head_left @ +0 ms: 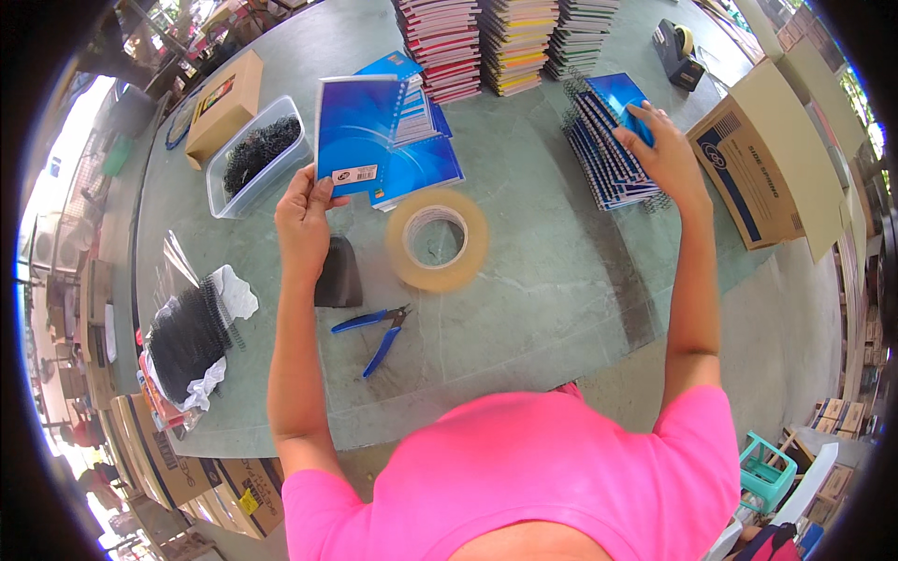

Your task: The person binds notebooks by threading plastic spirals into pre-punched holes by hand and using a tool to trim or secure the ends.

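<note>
My left hand [307,210] pinches the lower edge of a blue notebook [357,131] with punched holes along its right side. It is raised in front of several loose blue notebooks [426,173] lying on the table. At the right, my right hand [666,154] rests on the top cover of a stack of spiral notebooks [603,159], thumb and fingers apart. A large roll of clear tape [472,245] lies between the hands. Blue-handled cutters [379,337] are on the table nearer to me, beside a dark block-like object [341,273] partly behind my left forearm.
A clear plastic bin [229,182] holds black spiral coils, with more black coils [187,341] at the left edge. Tall notebook stacks [514,47] stand at the back. A tape dispenser [681,56] and an open cardboard box [758,159] are at the right.
</note>
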`<action>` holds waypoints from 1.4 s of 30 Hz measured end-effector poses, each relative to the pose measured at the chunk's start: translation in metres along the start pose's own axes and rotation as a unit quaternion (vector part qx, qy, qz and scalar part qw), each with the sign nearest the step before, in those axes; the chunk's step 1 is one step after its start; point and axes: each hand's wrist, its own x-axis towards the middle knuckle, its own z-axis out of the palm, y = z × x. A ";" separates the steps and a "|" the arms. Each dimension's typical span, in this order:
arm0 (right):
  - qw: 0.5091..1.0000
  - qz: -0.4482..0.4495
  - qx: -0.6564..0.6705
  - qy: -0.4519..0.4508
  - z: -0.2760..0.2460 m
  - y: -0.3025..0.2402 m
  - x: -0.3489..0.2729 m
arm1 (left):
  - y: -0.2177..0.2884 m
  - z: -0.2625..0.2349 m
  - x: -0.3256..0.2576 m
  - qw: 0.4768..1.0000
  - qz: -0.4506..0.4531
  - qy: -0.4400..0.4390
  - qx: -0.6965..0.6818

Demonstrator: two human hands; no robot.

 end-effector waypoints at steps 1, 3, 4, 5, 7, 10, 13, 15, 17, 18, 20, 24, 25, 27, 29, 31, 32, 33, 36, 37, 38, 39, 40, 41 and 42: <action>0.999 -0.002 -0.037 -0.033 0.000 0.013 -0.003 | 0.003 0.004 0.000 0.998 0.001 -0.002 -0.068; 0.992 0.033 -0.059 -0.104 -0.003 0.004 0.003 | 0.007 0.006 -0.003 0.989 -0.025 -0.011 -0.143; 0.998 -0.005 -0.056 -0.041 -0.003 -0.005 0.006 | 0.009 0.008 -0.006 0.983 -0.038 -0.011 -0.180; 0.998 -0.045 -0.046 0.021 0.002 -0.016 0.008 | 0.006 0.009 -0.007 0.971 -0.055 -0.032 -0.232; 0.987 -0.039 0.154 0.027 0.019 -0.066 0.009 | 0.021 0.021 -0.021 0.945 -0.076 -0.048 -0.314; 0.706 0.118 0.675 -0.177 0.068 -0.108 -0.005 | 0.011 0.066 -0.032 0.929 -0.082 -0.096 -0.348; 0.679 0.140 0.700 -0.170 0.094 -0.141 -0.013 | 0.013 0.076 -0.040 0.928 -0.083 -0.096 -0.350; 0.730 0.109 0.642 -0.209 0.101 -0.149 -0.013 | -0.001 0.036 -0.041 0.955 -0.076 -0.132 -0.254; 0.825 0.033 0.504 -0.254 0.085 -0.157 -0.003 | -0.008 -0.032 -0.044 0.994 0.019 -0.012 0.111; 0.836 0.010 0.470 -0.282 0.082 -0.161 -0.001 | -0.028 -0.071 -0.043 0.981 0.047 0.058 0.181; 0.856 -0.031 0.393 -0.334 0.079 -0.167 0.000 | -0.065 -0.149 -0.042 0.934 -0.043 0.186 0.301; 0.919 -0.229 0.044 -0.319 0.118 -0.175 -0.020 | -0.147 -0.231 -0.058 0.761 -0.204 0.221 0.574; 0.913 -0.202 0.060 -0.349 0.114 -0.176 -0.019 | -0.154 -0.227 -0.059 0.755 -0.214 0.204 0.584; 0.907 -0.189 0.161 -0.339 0.110 -0.177 -0.010 | -0.157 -0.230 -0.064 0.775 -0.235 0.145 0.569; 0.902 -0.179 0.212 -0.331 0.111 -0.180 -0.009 | -0.153 -0.228 -0.066 0.773 -0.262 0.150 0.558; 0.914 -0.165 0.201 -0.311 0.108 -0.192 -0.008 | -0.127 -0.207 -0.052 0.788 -0.262 0.159 0.534; 0.917 -0.187 0.205 -0.287 0.110 -0.191 -0.008 | -0.119 -0.198 -0.052 0.812 -0.200 0.169 0.522; 0.917 -0.209 0.211 -0.266 0.120 -0.190 -0.009 | -0.104 -0.184 -0.051 0.843 -0.161 0.154 0.489; 0.915 -0.218 0.200 -0.274 0.126 -0.187 -0.007 | -0.055 -0.125 -0.045 0.914 -0.090 0.058 0.390; 0.912 -0.216 0.195 -0.288 0.126 -0.188 -0.007 | -0.040 -0.100 -0.045 0.922 -0.072 0.023 0.380; 0.912 -0.219 0.182 -0.296 0.125 -0.193 -0.010 | -0.029 -0.077 -0.048 0.926 -0.058 -0.008 0.372; 0.912 -0.221 0.167 -0.302 0.124 -0.197 -0.013 | -0.025 -0.054 -0.049 0.940 -0.038 -0.073 0.332; 0.913 -0.223 0.152 -0.308 0.122 -0.200 -0.016 | -0.020 -0.035 -0.052 0.947 -0.018 -0.136 0.291; 0.913 -0.231 0.146 -0.304 0.121 -0.200 -0.017 | -0.018 -0.020 -0.056 0.953 -0.020 -0.158 0.259; 0.912 -0.240 0.140 -0.301 0.121 -0.199 -0.018 | -0.017 -0.008 -0.062 0.957 -0.023 -0.180 0.227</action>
